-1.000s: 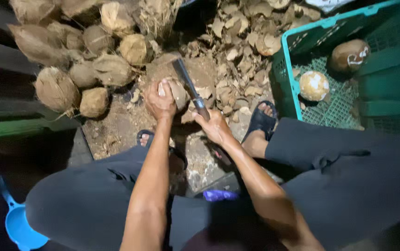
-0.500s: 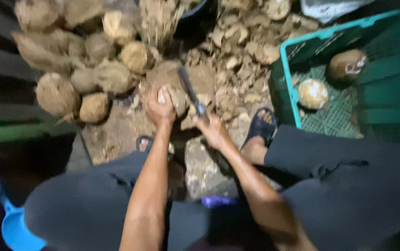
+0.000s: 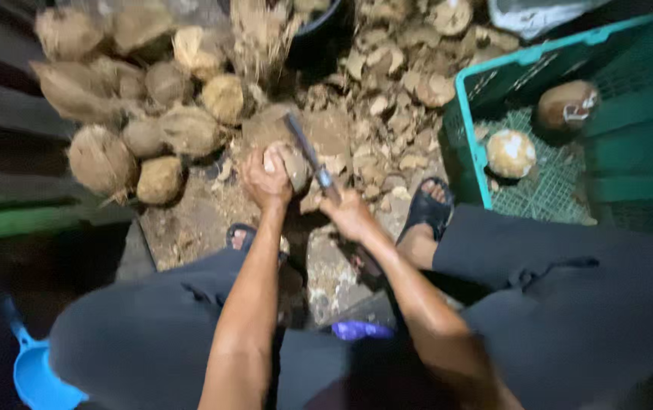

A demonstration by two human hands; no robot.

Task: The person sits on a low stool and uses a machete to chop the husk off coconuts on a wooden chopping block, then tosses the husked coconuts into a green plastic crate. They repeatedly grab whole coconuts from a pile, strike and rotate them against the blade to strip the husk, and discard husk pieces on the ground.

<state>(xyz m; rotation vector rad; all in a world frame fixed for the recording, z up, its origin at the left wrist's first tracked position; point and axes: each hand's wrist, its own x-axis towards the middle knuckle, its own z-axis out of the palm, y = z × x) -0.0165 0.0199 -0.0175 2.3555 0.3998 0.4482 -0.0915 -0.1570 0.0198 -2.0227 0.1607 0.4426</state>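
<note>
Coconuts (image 3: 102, 156), husk scraps (image 3: 395, 99) and a green crate (image 3: 471, 152) sit on dirt ground (image 3: 189, 228).

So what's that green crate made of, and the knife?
The green crate looks like moulded plastic: even teal colour, smooth rim, a grid of holes in the floor. The knife in the right hand seems to be metal: thin, dark grey blade with a dull shine, though blurred.

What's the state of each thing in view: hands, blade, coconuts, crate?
left hand: gripping a coconut
right hand: closed on the knife handle
knife: blade resting against the held coconut
coconut pile: husks on, heaped on the ground
green crate: open top, two trimmed coconuts inside
husk scraps: scattered loose on the ground
</note>
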